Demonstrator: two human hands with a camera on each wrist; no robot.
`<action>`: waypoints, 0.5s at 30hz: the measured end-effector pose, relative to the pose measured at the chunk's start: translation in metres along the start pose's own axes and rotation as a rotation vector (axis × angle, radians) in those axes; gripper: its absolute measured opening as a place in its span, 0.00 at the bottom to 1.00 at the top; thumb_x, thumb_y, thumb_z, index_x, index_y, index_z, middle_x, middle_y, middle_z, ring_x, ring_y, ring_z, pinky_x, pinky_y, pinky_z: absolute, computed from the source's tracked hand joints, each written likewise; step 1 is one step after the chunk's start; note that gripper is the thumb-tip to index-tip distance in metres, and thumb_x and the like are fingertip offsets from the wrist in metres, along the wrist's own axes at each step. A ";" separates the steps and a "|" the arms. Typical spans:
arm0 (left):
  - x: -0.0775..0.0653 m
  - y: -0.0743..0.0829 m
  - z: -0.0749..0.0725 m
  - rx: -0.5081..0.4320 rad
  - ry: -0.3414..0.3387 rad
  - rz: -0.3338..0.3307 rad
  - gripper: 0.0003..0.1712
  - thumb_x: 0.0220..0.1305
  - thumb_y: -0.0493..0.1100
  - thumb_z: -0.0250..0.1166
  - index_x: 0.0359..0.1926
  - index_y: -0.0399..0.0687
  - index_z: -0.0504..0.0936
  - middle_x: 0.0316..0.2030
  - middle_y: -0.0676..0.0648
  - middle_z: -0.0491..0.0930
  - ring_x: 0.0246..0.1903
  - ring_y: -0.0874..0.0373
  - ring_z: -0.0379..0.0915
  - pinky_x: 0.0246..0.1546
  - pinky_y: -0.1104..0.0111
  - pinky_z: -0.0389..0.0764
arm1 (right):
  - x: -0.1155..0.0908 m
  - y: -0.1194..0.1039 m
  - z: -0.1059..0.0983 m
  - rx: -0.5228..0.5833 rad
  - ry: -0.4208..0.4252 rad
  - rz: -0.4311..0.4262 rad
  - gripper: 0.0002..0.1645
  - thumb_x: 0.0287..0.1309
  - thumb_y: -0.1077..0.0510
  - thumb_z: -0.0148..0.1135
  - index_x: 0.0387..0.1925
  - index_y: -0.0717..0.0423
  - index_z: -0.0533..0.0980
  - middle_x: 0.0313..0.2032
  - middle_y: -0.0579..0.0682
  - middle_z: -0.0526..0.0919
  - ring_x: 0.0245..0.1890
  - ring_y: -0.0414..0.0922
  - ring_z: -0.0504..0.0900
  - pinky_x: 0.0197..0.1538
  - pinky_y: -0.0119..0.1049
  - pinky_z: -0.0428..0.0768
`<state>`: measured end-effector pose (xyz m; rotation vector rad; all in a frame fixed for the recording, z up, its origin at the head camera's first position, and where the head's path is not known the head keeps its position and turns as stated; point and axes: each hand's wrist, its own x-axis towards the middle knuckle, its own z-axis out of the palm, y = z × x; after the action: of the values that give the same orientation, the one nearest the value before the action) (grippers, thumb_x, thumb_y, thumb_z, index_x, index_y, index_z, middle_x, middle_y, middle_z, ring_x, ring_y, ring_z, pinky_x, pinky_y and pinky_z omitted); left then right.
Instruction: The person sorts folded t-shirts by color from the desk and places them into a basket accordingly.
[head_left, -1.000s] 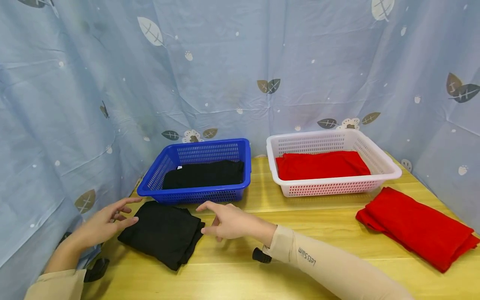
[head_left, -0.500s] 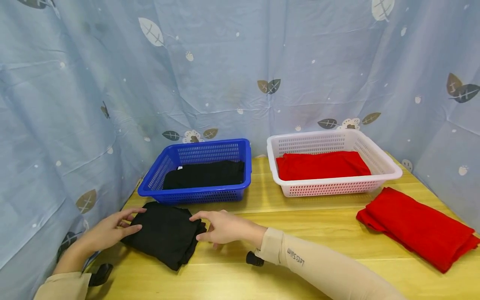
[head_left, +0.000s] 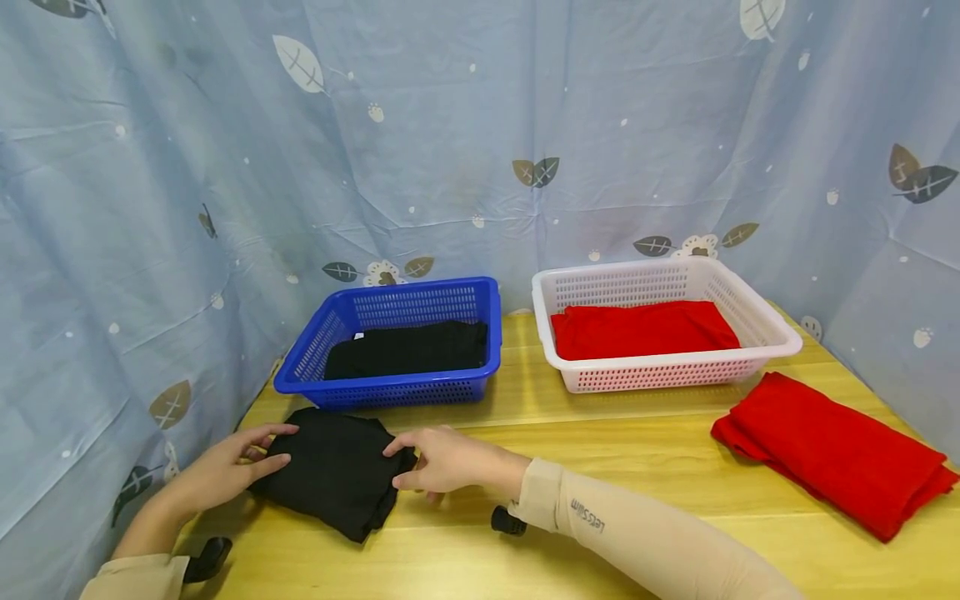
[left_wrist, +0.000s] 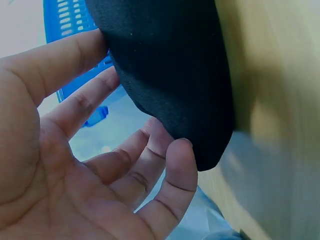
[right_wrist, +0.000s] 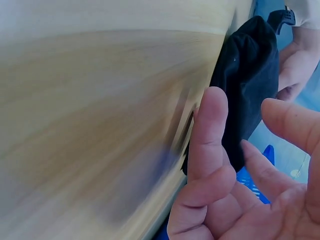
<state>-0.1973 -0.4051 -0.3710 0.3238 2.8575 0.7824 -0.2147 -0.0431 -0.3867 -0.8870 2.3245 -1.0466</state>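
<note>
A folded black cloth lies on the wooden table in front of the blue basket. My left hand is at its left edge, with fingertips touching the fabric; in the left wrist view the fingers are spread and lightly bent along the cloth's side. Opposite it, my right hand reaches the right edge, thumb and index apart. The right wrist view has the cloth just beyond the right fingertips, its lower part hidden behind them.
More black cloth lies inside the blue basket. To its right stands a white basket holding red cloth. A folded red cloth rests on the table at the right. A blue patterned curtain surrounds the table's back and sides.
My left hand has moved right onto the black cloth's left edge, and the cloth has shifted slightly right. My right hand has moved left to the cloth's right edge.
</note>
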 end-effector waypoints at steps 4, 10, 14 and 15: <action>0.000 0.005 0.005 -0.009 -0.001 0.001 0.29 0.80 0.50 0.64 0.74 0.42 0.75 0.65 0.29 0.77 0.57 0.37 0.79 0.48 0.50 0.85 | -0.003 0.005 -0.004 0.011 -0.002 0.013 0.26 0.71 0.54 0.72 0.68 0.44 0.79 0.27 0.49 0.88 0.22 0.45 0.89 0.29 0.34 0.85; -0.002 0.021 0.016 -0.047 -0.013 0.014 0.28 0.79 0.50 0.65 0.72 0.43 0.76 0.63 0.33 0.80 0.55 0.43 0.81 0.44 0.61 0.85 | -0.014 0.018 -0.013 0.009 -0.004 0.026 0.26 0.72 0.53 0.71 0.68 0.45 0.79 0.29 0.47 0.90 0.22 0.45 0.89 0.28 0.31 0.83; -0.002 0.034 0.023 -0.053 -0.017 0.035 0.27 0.78 0.51 0.66 0.71 0.46 0.78 0.61 0.37 0.81 0.54 0.47 0.80 0.42 0.66 0.84 | -0.027 0.026 -0.022 0.021 -0.007 0.032 0.25 0.72 0.53 0.70 0.68 0.47 0.79 0.29 0.50 0.88 0.22 0.46 0.88 0.28 0.31 0.81; -0.001 0.037 0.025 -0.052 -0.019 0.042 0.27 0.78 0.51 0.66 0.71 0.47 0.78 0.61 0.38 0.82 0.54 0.48 0.80 0.42 0.66 0.84 | -0.031 0.028 -0.025 0.021 -0.006 0.033 0.25 0.72 0.53 0.70 0.68 0.48 0.79 0.29 0.50 0.88 0.23 0.46 0.88 0.28 0.31 0.80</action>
<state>-0.1846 -0.3622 -0.3726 0.3831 2.8161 0.8552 -0.2187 0.0048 -0.3891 -0.8403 2.3109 -1.0516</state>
